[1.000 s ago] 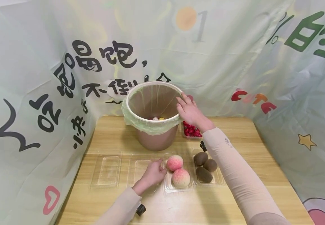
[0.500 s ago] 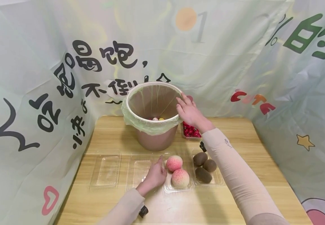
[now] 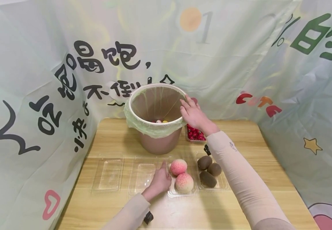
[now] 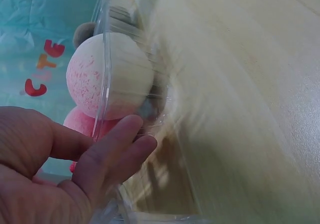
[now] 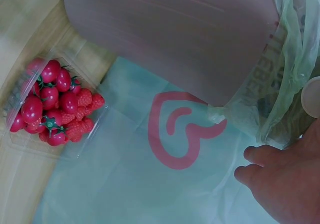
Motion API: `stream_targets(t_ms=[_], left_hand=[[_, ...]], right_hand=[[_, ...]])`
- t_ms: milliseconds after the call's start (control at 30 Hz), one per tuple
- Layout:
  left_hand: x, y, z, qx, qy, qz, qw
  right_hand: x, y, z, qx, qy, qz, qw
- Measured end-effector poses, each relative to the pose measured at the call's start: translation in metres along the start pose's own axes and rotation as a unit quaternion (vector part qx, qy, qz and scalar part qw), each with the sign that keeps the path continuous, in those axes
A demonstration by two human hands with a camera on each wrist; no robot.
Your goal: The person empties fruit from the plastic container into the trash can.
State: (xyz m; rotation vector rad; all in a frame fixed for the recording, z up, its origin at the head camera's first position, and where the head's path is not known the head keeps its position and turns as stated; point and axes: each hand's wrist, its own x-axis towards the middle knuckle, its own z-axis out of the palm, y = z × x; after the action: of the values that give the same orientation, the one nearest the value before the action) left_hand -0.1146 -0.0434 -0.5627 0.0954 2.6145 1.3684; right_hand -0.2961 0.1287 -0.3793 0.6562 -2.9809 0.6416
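In the head view my left hand (image 3: pixel 160 181) is low at the left edge of a clear plastic box (image 3: pixel 172 193) holding two pink-and-white peaches (image 3: pixel 184 182). Its index finger points forward; in the left wrist view the fingertips (image 4: pixel 132 125) lie right by the box wall. My right hand (image 3: pixel 196 115) grips the right side of the rim of a brownish-pink trash bin (image 3: pixel 161 143), over a pale green liner bag (image 3: pixel 154 130). Two fingers (image 5: pixel 260 155) hang outside the bin in the right wrist view. Small white and yellow things lie inside the bin.
Clear plastic boxes (image 3: pixel 108 179) stand to the left on the wooden table (image 3: pixel 85 204). Right of the peaches, another box holds brown kiwis (image 3: pixel 208 179). Cherry tomatoes and raspberries fill a box (image 5: pixel 52 103) beside the bin. Printed cloth (image 3: pixel 220 64) surrounds the table.
My left hand has shifted slightly right along the peach box, and its index finger has straightened forward. The right hand stays on the bin rim.
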Motion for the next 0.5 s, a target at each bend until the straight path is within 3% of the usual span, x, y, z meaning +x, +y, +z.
stream_targets(t_ms=[267,500], left_hand=[[0.001,0.001,-0.008,0.000,-0.005,0.031,0.9995],[-0.001,0.002,-0.016,-0.066,-0.051,0.011,0.9965]], right_hand=[[0.000,0.000,0.000,0.004,0.004,-0.003,1.000],[0.000,0.000,0.000,0.006,0.005,-0.002,1.000]])
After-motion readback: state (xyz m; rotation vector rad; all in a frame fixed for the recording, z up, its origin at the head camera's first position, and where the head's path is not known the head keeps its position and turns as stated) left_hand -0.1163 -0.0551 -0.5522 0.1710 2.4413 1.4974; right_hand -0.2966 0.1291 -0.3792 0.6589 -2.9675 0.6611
